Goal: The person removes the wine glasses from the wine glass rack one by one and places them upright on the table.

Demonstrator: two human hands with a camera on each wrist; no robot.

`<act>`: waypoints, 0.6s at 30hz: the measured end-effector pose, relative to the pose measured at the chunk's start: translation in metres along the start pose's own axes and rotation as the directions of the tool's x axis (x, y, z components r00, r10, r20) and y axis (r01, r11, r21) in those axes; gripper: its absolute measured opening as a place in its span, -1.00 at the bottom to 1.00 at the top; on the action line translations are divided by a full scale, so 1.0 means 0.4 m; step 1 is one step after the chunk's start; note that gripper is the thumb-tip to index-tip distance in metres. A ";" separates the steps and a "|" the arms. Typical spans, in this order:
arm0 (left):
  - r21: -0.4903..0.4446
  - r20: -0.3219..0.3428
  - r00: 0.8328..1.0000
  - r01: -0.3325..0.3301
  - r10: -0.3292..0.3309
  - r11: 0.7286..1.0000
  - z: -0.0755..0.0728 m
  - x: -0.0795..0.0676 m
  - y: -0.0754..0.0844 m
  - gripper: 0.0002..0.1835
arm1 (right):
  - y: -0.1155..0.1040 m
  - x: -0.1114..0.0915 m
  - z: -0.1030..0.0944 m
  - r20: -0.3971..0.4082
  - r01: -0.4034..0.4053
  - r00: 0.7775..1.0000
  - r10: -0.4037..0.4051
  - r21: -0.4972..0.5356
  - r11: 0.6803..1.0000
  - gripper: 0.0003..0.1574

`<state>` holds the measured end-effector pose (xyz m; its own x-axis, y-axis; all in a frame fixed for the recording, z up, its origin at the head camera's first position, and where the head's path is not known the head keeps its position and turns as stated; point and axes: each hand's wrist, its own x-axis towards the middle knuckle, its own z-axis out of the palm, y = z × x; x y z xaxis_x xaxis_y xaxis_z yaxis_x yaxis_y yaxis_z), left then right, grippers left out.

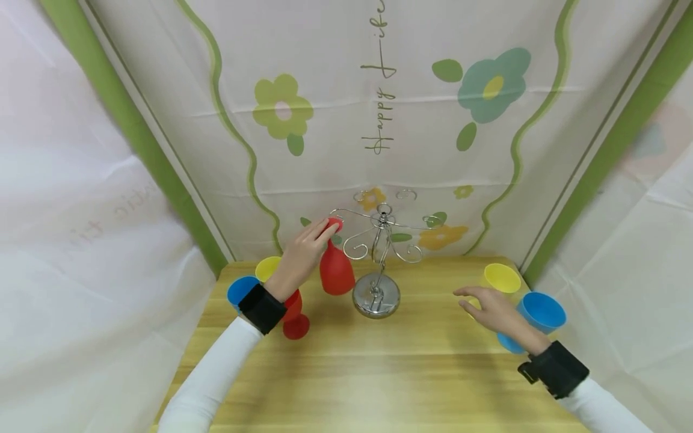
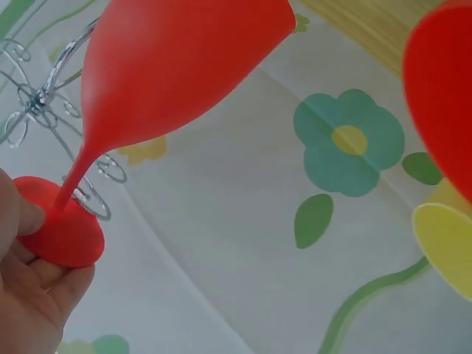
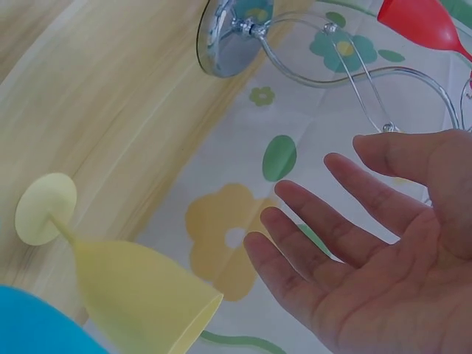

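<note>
My left hand [image 1: 303, 255] pinches the round foot of a red goblet [image 1: 337, 270], which hangs bowl-down beside a chrome glass rack [image 1: 377, 294]. In the left wrist view the thumb lies on one face of the foot and the fingers on the other; the red goblet's stem [image 2: 77, 173] is right by a curled wire hook of the rack. My right hand [image 1: 495, 310] is held over the right side of the table, fingers loosely extended and holding nothing. Nearest to it stand a yellow goblet [image 1: 502, 278] and a blue goblet [image 1: 541, 311].
Under my left wrist stand another red goblet [image 1: 296, 326], a yellow goblet [image 1: 266, 267] and a blue goblet [image 1: 240, 290], partly covered by the arm. The wooden table [image 1: 373, 373] backs onto a flower-printed curtain [image 1: 335, 120], with more curtain on both sides.
</note>
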<state>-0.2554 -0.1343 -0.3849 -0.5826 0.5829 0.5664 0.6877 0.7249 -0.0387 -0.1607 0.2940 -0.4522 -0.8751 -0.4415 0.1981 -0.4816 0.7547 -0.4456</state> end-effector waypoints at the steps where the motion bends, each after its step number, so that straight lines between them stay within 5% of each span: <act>1: -0.004 -0.001 1.000 0.025 -0.025 1.000 -0.004 -0.014 0.000 -0.34 | -0.003 0.002 0.004 0.003 0.003 1.000 -0.003 0.004 1.000 -0.68; 6: -0.065 -0.024 0.990 0.139 -0.141 0.988 -0.027 -0.070 0.009 -0.39 | -0.015 0.011 0.015 0.024 -0.009 1.000 0.008 0.049 0.999 -0.67; 11: -0.208 -0.048 0.959 0.262 -0.278 0.942 -0.049 -0.117 0.041 -0.58 | -0.026 0.020 0.020 0.034 -0.005 0.999 0.003 0.058 0.998 -0.66; 14: -0.322 0.000 0.927 0.355 -0.375 0.877 -0.054 -0.148 0.067 -0.64 | -0.032 0.024 0.028 0.028 0.009 1.000 -0.010 0.064 0.998 -0.66; 18: -0.516 0.133 0.869 0.472 -0.477 0.715 -0.049 -0.190 0.104 -0.69 | -0.040 0.034 0.044 -0.001 0.030 1.000 -0.030 0.091 0.995 -0.64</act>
<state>-0.1740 -0.1555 -0.4134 -0.8919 0.2093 0.4009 0.4403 0.6039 0.6644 -0.1641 0.2675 -0.4577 -0.8604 -0.4634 0.2119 -0.5011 0.6940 -0.5169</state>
